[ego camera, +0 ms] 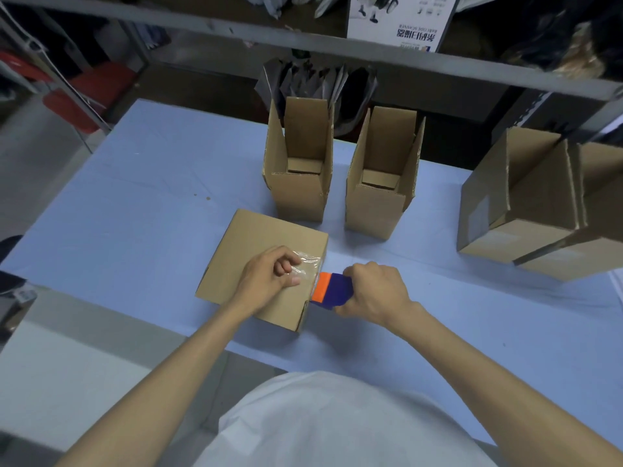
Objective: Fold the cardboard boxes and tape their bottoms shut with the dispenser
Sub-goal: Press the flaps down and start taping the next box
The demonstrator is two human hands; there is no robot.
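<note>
At the right edge of the upturned box (256, 251) on the table (151, 197), we see the right hand (374, 291) clenched round the dispenser (332, 291). From it the tape (308, 264) runs leftward across the box bottom to the left hand (266, 278), whose curled fingers press it down. We judge the coming pull to lie rightward, off the edge.

Single view: wide-angle camera on my head, facing forward and steeply down over the table covered in pale blue cloth (135, 197). Close range. My left hand (269, 278), pinching a strip of clear tape (308, 262) on the closed brown cardboard box (256, 241), and my right hand (374, 291), gripping the blue-and-orange tape dispenser (333, 289), sit mid-frame. Forearms (188, 358) enter from the bottom corners; my white shirt (337, 426) fills the bottom edge. Top edge reaches the grey metal shelf rail (269, 37), bowed by the lens.
</note>
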